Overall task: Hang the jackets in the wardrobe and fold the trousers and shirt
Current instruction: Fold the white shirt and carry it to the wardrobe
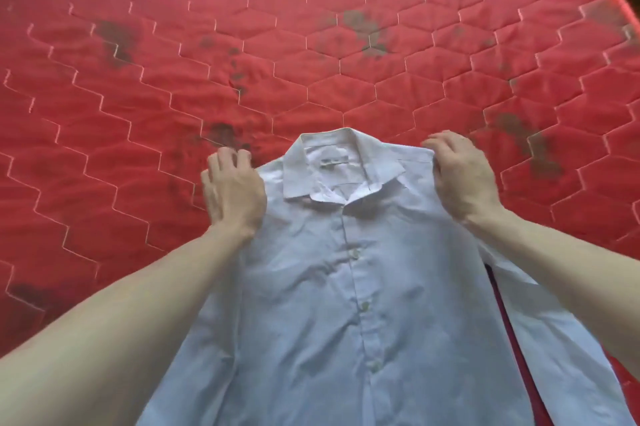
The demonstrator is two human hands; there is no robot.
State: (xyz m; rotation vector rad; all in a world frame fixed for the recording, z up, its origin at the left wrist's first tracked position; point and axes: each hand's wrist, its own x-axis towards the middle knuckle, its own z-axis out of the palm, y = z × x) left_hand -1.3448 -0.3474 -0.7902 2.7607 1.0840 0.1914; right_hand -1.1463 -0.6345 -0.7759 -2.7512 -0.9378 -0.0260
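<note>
The shirt (pixel 346 304) is plain white with a faint bluish cast and pale buttons (pixel 354 254) down the front. The mattress (pixel 311 61) is bright red, quilted in a hexagon pattern of pale stitching, with dark greyish blotches scattered across it.

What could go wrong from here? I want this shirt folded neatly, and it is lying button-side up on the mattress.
1. The shirt lies front up with visible creases; a fold now may lock them in.
2. The right sleeve lies loose beside the body and may bunch.
3. The left hand and right hand hold only the shoulders, so the collar may skew.
</note>
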